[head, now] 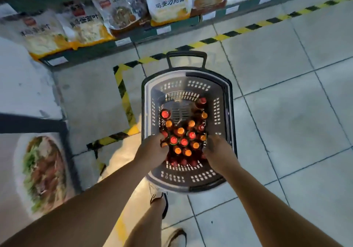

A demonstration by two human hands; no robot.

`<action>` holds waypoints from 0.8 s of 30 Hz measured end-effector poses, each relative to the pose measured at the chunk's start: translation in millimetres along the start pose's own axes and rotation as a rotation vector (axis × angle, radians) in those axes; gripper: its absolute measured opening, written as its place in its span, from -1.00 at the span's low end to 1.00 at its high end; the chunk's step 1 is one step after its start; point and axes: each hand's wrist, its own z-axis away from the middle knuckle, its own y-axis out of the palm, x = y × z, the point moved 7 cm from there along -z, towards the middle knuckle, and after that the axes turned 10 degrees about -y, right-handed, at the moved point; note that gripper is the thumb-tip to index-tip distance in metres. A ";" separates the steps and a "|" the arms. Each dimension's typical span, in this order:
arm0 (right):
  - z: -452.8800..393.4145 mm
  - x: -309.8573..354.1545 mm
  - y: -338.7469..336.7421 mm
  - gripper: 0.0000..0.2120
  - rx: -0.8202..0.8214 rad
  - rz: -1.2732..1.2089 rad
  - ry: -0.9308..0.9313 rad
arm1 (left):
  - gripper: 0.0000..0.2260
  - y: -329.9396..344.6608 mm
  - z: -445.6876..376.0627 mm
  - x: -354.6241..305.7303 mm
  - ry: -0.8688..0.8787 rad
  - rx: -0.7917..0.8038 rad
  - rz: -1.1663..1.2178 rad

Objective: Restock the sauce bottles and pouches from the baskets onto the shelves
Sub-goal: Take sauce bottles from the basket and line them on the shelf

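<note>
Grey floor tiles (286,113) surround a basket (147,101) of upright sauce bottles (183,141). Left hand (152,149) and right hand (217,151) reach into its near end; grip unclear. Picking step; next, lift bottles toward the shelves (91,52) beyond the basket.

both forearms bare, no sleeves, no watch or rings on left hand (152,149) or right hand (217,151). dark shoes w/ pale uppers (159,199), bare lower leg.
</note>
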 end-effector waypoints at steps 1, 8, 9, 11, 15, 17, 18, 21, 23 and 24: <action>-21.4 -1.4 -0.9 -0.62 0.015 0.025 -0.002 | -0.79 -4.5 -16.2 -4.2 -0.002 -0.016 -0.014; -146.8 -7.5 -14.0 -0.67 -0.023 0.157 -0.042 | -0.64 -3.9 -108.8 -35.6 -0.007 -0.102 -0.015; -161.0 -9.9 -14.4 -0.62 -0.034 0.155 -0.047 | -0.63 -0.4 -119.9 -38.7 -0.007 -0.109 -0.008; -186.2 -14.6 -13.7 -0.54 -0.032 0.159 -0.061 | -0.58 7.4 -140.6 -41.4 -0.024 -0.111 0.013; -226.8 -31.4 -1.8 -0.49 0.035 0.184 -0.095 | -0.54 29.2 -174.9 -36.2 -0.061 -0.088 -0.002; -243.3 -39.9 8.9 -0.49 0.082 0.267 -0.126 | -0.51 37.2 -188.3 -28.8 -0.089 -0.094 -0.014; -251.1 -43.1 13.2 -0.50 0.096 0.308 -0.142 | -0.52 39.5 -194.5 -25.8 -0.095 -0.107 -0.031; -272.4 -45.1 24.0 -0.61 0.092 0.497 -0.190 | -0.55 45.3 -209.6 -23.4 -0.068 -0.150 -0.113; -283.8 -42.1 29.7 -0.73 0.113 0.682 -0.240 | -0.56 47.9 -217.7 -24.3 -0.045 -0.181 -0.141; -287.1 -40.2 31.1 -0.76 0.113 0.719 -0.258 | -0.59 48.1 -220.3 -24.4 -0.039 -0.196 -0.153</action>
